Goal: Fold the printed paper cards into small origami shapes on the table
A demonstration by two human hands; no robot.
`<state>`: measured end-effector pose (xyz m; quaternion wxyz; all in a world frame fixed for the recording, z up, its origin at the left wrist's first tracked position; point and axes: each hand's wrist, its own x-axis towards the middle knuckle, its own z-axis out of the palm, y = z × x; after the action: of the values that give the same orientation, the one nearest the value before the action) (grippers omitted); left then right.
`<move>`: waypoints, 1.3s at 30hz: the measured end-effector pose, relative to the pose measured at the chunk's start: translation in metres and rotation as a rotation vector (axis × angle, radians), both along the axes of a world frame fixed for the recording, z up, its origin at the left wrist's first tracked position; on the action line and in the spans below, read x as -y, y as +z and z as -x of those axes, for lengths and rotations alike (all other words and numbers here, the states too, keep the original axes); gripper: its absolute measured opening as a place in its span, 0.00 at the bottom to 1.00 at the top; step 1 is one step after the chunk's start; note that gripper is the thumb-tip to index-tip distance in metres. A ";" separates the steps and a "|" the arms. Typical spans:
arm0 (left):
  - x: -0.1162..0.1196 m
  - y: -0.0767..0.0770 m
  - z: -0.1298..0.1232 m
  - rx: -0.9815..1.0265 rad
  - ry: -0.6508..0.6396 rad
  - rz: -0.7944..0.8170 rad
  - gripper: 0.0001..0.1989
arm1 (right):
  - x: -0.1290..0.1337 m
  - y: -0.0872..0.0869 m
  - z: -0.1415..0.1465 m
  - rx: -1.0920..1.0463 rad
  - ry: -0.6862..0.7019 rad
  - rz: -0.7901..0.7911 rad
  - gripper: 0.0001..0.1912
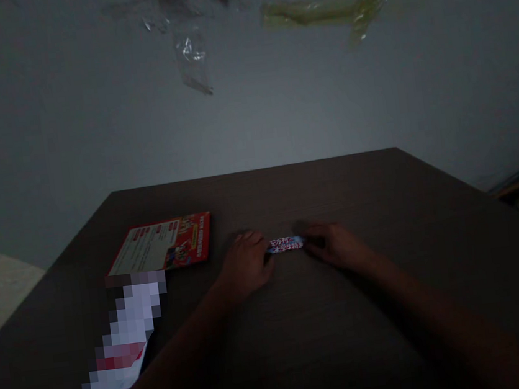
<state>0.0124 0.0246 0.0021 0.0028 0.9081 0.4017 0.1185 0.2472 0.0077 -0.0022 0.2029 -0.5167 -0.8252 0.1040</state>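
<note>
A small, flat printed strip [286, 244] with white and red lettering on a blue ground lies low over the middle of the dark table. Its kind cannot be made out. At its left end is my left hand [245, 266], back upward, fingers curled and thumb close against the strip. My right hand [335, 245] pinches the opposite end between thumb and fingers. Both ends are partly hidden by the fingertips.
A red and white printed card or booklet [162, 246] lies left of my left hand. Nearer me is a white, pixelated item [131, 327] beside my left forearm. The brown table [333, 186] meets a grey wall [278, 111] with tape scraps [314, 12].
</note>
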 end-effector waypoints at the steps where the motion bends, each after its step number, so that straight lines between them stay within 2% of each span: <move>1: 0.000 0.000 0.000 0.004 -0.011 0.003 0.10 | 0.000 0.000 -0.002 -0.010 0.015 0.005 0.13; 8: -0.010 -0.003 0.003 -0.044 -0.060 -0.011 0.13 | -0.003 -0.004 -0.006 0.004 0.046 0.063 0.12; 14: -0.014 -0.006 0.005 -0.020 -0.091 -0.059 0.14 | 0.001 -0.002 -0.006 0.027 0.017 0.066 0.13; 19: -0.017 -0.006 0.002 0.043 -0.097 -0.024 0.15 | 0.002 -0.001 -0.004 0.035 -0.037 0.054 0.14; 25: -0.020 -0.008 -0.004 0.157 -0.132 0.089 0.13 | 0.000 0.000 -0.002 -0.088 -0.058 0.089 0.11; 31: -0.020 -0.005 -0.007 0.153 -0.074 0.168 0.11 | 0.000 0.003 0.003 -0.196 -0.105 0.229 0.10; 39: -0.015 -0.003 -0.011 -0.005 0.014 0.058 0.11 | -0.004 0.005 0.007 -0.028 -0.155 0.246 0.11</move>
<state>0.0236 0.0397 -0.0007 0.0271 0.9051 0.4112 0.1046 0.2397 0.0113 0.0032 0.1570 -0.5982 -0.7612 0.1955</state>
